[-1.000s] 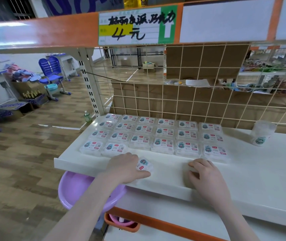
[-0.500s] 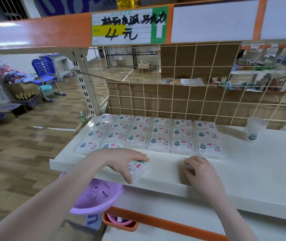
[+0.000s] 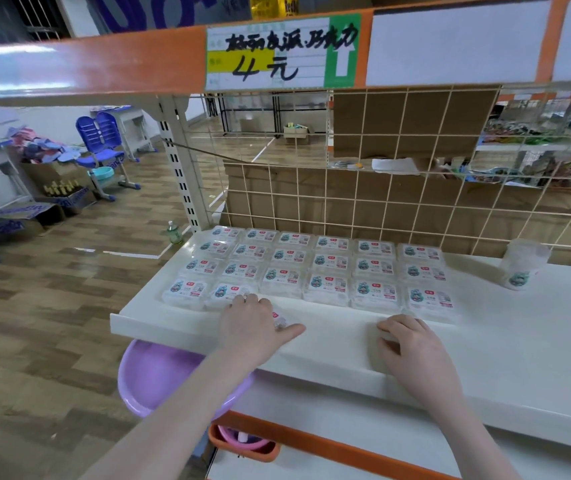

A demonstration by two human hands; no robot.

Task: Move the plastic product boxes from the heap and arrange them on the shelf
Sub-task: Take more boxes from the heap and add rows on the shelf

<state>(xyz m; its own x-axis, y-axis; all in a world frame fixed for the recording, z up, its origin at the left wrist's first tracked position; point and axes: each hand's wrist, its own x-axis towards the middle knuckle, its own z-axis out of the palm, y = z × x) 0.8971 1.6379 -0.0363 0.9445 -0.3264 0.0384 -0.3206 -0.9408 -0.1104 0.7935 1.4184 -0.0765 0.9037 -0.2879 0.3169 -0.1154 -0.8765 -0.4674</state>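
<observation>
Lying flatter now, left hand (image 3: 254, 322) covers box (image 3: 280, 318).

A flat white metal shelf (image 3: 485, 348) carries a neat grid of clear plastic product boxes (image 3: 329, 268) with cartoon labels, four rows deep, near its wire-mesh back. A translucent plastic cup (image 3: 521, 265) stands apart to their right.

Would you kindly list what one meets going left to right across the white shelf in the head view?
Left hand gripping a plastic box → right hand at the shelf's front → clear tub toward the back right.
</observation>
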